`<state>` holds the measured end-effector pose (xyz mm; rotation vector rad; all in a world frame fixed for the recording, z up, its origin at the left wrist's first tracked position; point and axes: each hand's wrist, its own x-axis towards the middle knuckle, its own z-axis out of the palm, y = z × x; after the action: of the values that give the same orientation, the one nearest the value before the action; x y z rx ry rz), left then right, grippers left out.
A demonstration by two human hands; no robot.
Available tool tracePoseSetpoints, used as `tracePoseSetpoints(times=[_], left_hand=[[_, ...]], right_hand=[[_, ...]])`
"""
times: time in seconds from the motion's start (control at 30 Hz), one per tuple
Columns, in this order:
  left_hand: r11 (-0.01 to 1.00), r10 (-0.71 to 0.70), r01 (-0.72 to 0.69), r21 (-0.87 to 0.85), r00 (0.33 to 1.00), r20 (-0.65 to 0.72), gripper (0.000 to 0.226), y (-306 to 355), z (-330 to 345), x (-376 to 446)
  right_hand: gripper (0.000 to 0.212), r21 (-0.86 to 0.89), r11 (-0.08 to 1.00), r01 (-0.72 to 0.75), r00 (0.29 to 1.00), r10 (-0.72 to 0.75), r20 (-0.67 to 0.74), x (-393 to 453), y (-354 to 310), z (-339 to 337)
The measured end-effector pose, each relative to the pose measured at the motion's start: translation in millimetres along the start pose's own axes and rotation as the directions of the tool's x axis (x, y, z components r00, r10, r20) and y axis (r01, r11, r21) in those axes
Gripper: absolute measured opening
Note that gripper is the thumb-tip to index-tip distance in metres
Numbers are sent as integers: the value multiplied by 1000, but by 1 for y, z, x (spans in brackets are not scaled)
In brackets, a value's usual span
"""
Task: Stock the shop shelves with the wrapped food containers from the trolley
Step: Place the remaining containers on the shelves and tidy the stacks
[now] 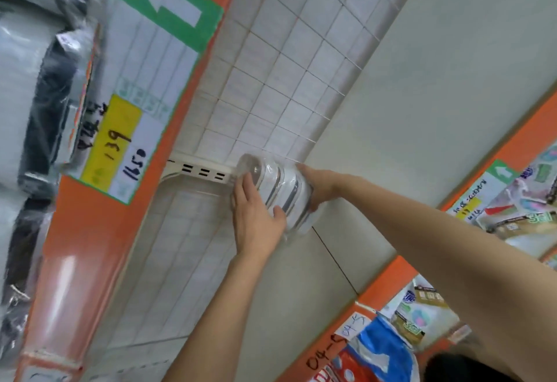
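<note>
Your left hand [256,218] and right hand [319,188] grip the pack [277,191] with fingers curled round its sides; its long axis points toward the shelf [407,95] back.

The pale shelf [407,104] lies bare on every side of the wrapped container stack [280,191]. A wire grid panel [280,59] closes it behind, the orange shelf edge [361,294] bounds its front.

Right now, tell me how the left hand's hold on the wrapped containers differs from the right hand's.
The left hand lies over the near side of the wrapped containers, fingers spread along the stack. The right hand cups the far end, fingers mostly hidden behind it. Both hold the same pack against the white shelf.
</note>
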<state>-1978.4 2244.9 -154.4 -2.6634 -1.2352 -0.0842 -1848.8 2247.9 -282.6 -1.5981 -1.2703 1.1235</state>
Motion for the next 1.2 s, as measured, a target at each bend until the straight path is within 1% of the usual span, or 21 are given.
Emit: tracePoseSetpoints(times=[0.13,0.27,0.37,0.47,0.57,0.77,0.83,0.9,0.97,1.03,1.13,1.2], left_hand=[[1000,-26,26,12,1000,-6,80,0,0,-2],[1000,6,-5,25,999,-36,85,19,3,-13],[1000,-7,10,27,996,-92,83,44,4,-22],[999,32,-33,-3,983,-183,77,73,1,-25],[993,70,-87,-85,980,-186,73,102,-9,-28],[949,230,-259,-178,959,-167,72,148,-27,-46],[943,226,-254,-216,963,-146,73,160,-31,-52],[951,168,-194,-242,978,-124,74,170,-35,-55],[956,133,-152,-251,987,-90,74,175,-38,-56],[953,133,-141,-269,990,-47,74,176,-44,-57],[945,166,-159,-284,986,1,72,172,-53,-56],[958,170,-159,-240,985,25,68,170,-57,-58]], right_hand=[[99,-22,1000,-22,1000,23,22,-5,-1,-7],[89,-88,995,-42,999,43,10,-24,-1,-17],[85,-130,990,-59,998,58,-11,-49,3,-32],[83,-150,983,-105,994,101,-31,-81,12,-53],[86,-164,972,-167,985,159,-63,-112,20,-77],[89,-177,948,-264,963,250,-100,-165,29,-122],[97,-183,939,-290,956,276,-98,-180,32,-135],[105,-154,944,-292,956,282,-83,-194,33,-149],[108,-153,960,-235,970,223,-95,-206,28,-162],[111,-196,970,-145,985,123,-118,-213,13,-173],[111,-312,950,-23,991,-20,-135,-214,-15,-182],[108,-420,907,37,987,-100,-129,-209,-33,-183]])
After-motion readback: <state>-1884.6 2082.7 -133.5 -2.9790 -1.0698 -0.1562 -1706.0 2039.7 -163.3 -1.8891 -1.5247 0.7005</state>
